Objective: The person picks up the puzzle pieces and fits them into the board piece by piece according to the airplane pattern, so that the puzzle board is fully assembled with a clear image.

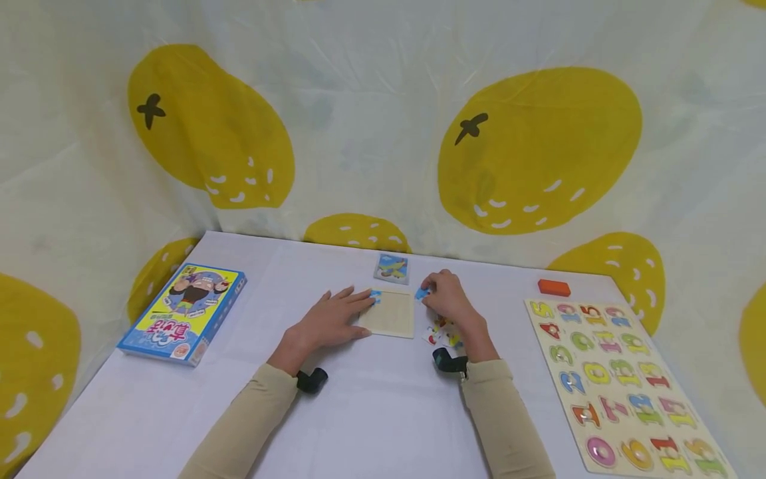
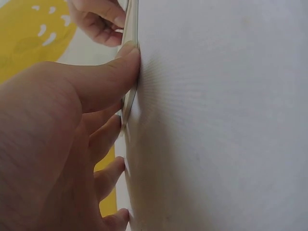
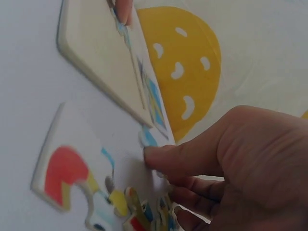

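Observation:
A square wooden puzzle tray (image 1: 391, 316) lies on the white table between the hands, one blue puzzle piece (image 1: 376, 297) in its upper left corner. My left hand (image 1: 336, 318) rests along the tray's left side, fingers spread and mostly straight; its index fingertip touches that piece and its thumb (image 2: 108, 79) meets the near edge. Just right of the tray, my right hand (image 1: 447, 297) pinches another blue puzzle piece (image 1: 421, 294) between thumb and fingers. Loose puzzle pieces (image 3: 67, 175), red, yellow and white, lie beneath and beside the right hand, which partly hides them in the head view.
Behind the tray lies a small picture card (image 1: 392, 267) showing an airplane. A blue and yellow box (image 1: 182, 313) is at the left. On the right sit a wooden number board (image 1: 622, 386) and an orange block (image 1: 554, 287). A fruit-patterned curtain (image 1: 371, 133) hangs behind the table.

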The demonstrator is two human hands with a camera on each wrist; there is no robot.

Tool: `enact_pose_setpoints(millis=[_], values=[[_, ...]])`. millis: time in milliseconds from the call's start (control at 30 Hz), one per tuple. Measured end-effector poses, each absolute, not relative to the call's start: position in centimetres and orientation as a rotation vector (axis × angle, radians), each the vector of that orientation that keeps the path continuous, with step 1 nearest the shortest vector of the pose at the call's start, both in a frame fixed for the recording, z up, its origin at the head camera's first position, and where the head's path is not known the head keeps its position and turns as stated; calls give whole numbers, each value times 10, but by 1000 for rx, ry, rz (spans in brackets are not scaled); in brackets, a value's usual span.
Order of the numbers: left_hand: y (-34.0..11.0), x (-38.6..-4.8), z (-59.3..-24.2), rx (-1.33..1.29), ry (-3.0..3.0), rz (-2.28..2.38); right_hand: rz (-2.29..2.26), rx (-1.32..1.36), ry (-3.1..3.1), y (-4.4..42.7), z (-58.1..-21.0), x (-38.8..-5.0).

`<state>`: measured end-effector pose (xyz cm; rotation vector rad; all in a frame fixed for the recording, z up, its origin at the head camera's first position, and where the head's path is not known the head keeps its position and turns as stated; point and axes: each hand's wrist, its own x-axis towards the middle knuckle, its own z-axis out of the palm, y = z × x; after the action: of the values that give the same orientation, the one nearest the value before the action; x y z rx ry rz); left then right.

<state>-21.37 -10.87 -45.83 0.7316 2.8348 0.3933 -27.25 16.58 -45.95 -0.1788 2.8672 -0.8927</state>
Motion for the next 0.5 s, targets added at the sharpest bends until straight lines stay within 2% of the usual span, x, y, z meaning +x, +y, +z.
enact_pose_setpoints(millis=[500], values=[[-109, -213, -457, 733, 2830, 398, -974, -116, 2731, 165, -449, -268]])
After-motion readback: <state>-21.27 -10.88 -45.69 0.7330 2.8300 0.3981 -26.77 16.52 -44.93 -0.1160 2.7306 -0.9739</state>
